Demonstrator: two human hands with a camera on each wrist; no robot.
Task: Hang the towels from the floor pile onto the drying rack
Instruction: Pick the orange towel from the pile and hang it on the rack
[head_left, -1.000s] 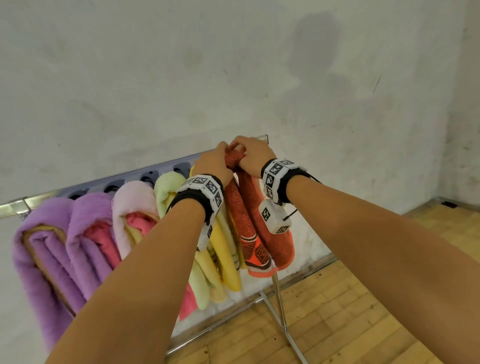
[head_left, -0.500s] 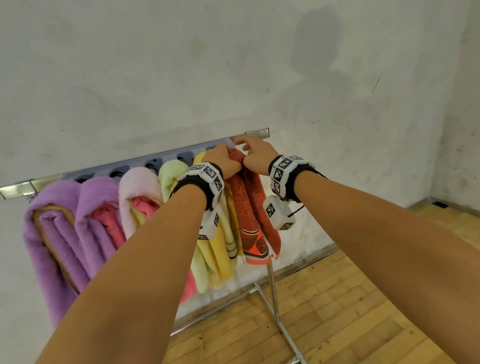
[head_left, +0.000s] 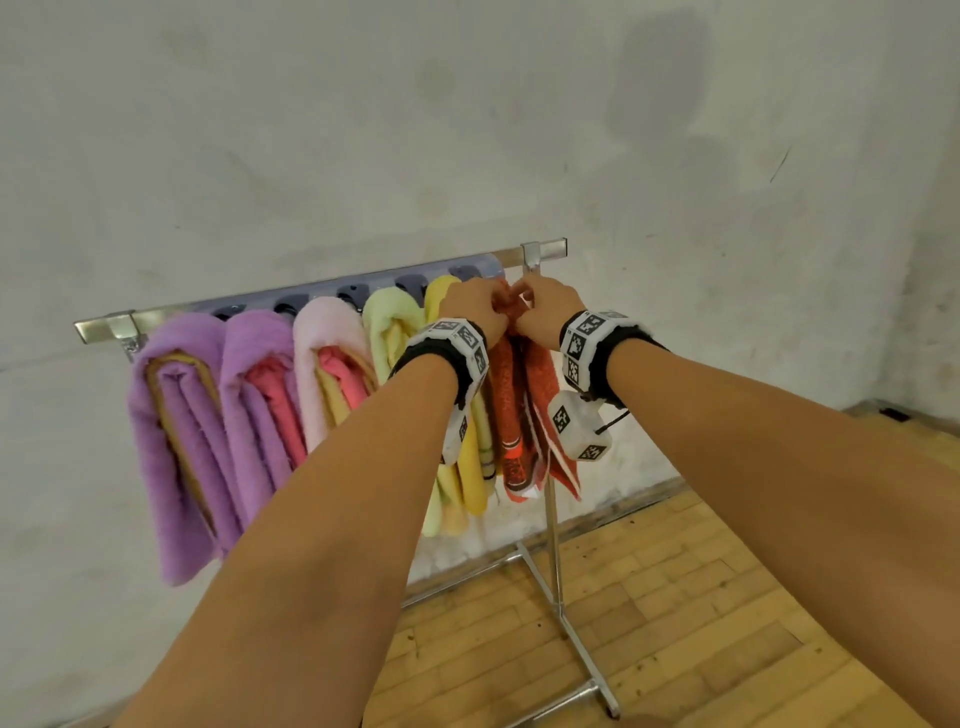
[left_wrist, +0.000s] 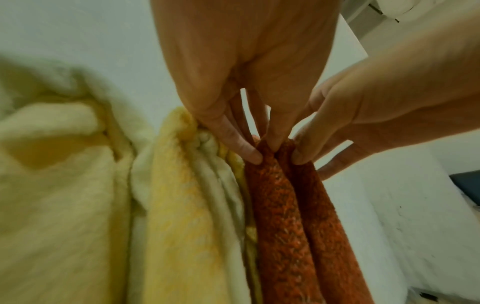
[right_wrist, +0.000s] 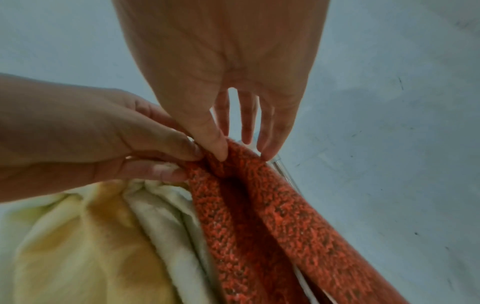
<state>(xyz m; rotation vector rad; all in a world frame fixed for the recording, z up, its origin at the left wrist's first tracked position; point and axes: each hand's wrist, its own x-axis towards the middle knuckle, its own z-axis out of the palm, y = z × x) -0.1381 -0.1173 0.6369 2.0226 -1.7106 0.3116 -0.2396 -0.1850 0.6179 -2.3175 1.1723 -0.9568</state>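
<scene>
An orange knitted towel (head_left: 519, 415) hangs folded near the right end of the drying rack's metal bar (head_left: 543, 252). Both hands meet at its top fold. My left hand (head_left: 485, 312) pinches the fold's left side between thumb and fingers. In the left wrist view the left hand (left_wrist: 265, 152) pinches the orange towel (left_wrist: 280, 216). My right hand (head_left: 535, 312) grips the right side. In the right wrist view the right hand (right_wrist: 244, 154) has its thumb in front of the orange towel (right_wrist: 246, 205) and its fingers behind. The floor pile is out of view.
Left of the orange one, yellow (head_left: 470, 457), pale green (head_left: 389, 322), pink (head_left: 324, 343) and two purple towels (head_left: 176, 415) fill the bar. The rack's post and foot (head_left: 558, 571) stand on a wooden floor (head_left: 701, 623) close to a white wall (head_left: 467, 130).
Both hands, still holding the orange towel's top, now sit lower relative to the bar's right end. The view has tilted, so more of the rack and floor shows.
</scene>
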